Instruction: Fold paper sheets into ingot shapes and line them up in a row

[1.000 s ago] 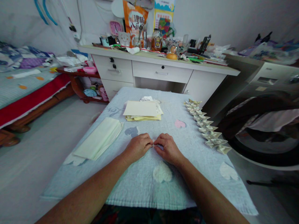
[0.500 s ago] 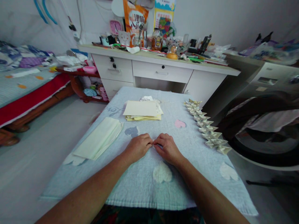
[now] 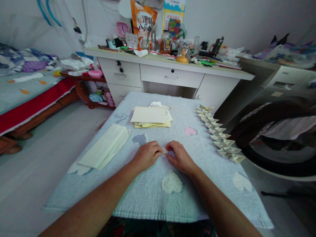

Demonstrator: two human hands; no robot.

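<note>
Right in the middle of the frame, a small bit of paper (image 3: 164, 151) sits between two hands, low over the bench (image 3: 153, 194) with its pale blue cloth. The left hand (image 3: 147, 155) has its thumb and fingers pinched together on the left end of the paper. The right hand (image 3: 179, 156) is curled at the other end, its thumb and first finger a little apart; I cannot tell if it grips the paper.

Left of the hands lies a slanted pile of pale green paper (image 3: 105, 146). Just above the middle is a stack of cream and yellow paper (image 3: 149, 115). On the right side, pointy folded paper shapes (image 3: 219, 136) make a slanting row. A washing machine (image 3: 283, 82) stands at the far right.
</note>
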